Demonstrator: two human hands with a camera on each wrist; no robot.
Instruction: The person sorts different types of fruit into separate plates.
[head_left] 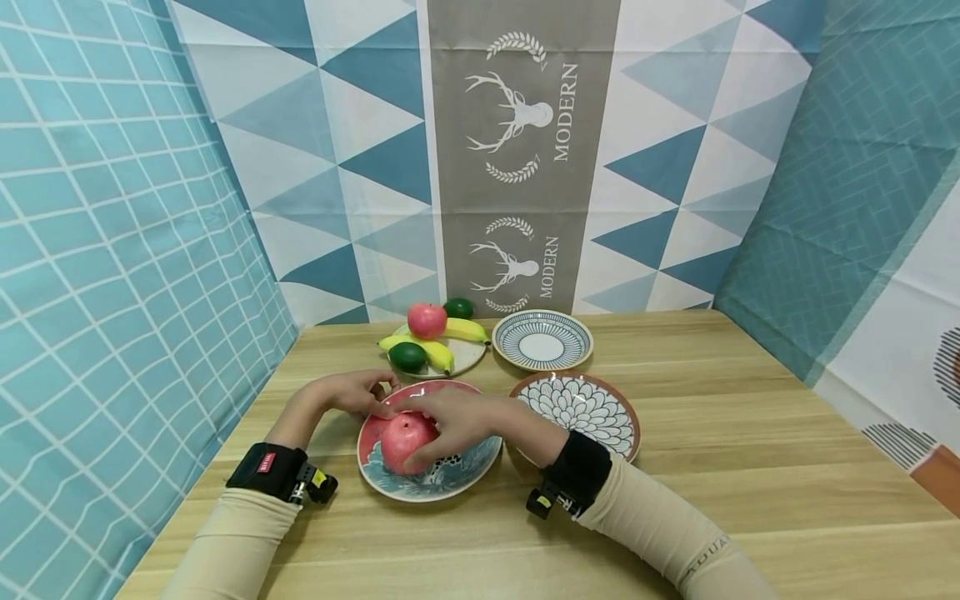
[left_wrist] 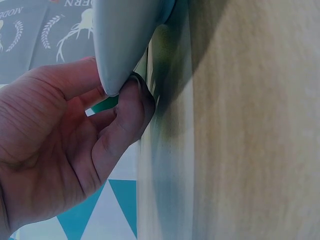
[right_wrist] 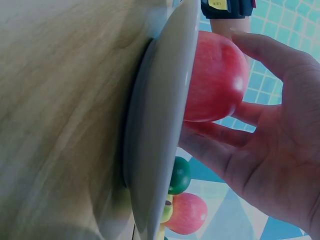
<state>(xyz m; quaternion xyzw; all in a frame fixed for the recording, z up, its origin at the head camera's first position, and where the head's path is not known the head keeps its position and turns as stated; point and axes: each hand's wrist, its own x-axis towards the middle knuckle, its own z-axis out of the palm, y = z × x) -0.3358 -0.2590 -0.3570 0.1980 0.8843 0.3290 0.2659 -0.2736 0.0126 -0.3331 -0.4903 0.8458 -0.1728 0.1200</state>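
Note:
In the head view a red apple (head_left: 403,446) sits on a red-and-blue patterned plate (head_left: 420,493). My right hand (head_left: 459,425) grips this apple from its right side; in the right wrist view the thumb and fingers curve round the apple (right_wrist: 217,77), with the plate (right_wrist: 160,120) under it. At the plate's upper left edge is my left hand (head_left: 358,393). The left wrist view shows the left thumb and fingers (left_wrist: 131,107) pinching the rim of the plate (left_wrist: 122,45), with the fingers beneath it.
Behind stands a pale plate (head_left: 472,354) with a second apple (head_left: 427,320), bananas (head_left: 437,353) and green avocado-like fruits (head_left: 407,357). A blue-striped plate (head_left: 543,340) is at the back, and a petal-patterned plate (head_left: 581,410) lies close by my right forearm. Patterned cloths surround the wooden table (head_left: 750,433).

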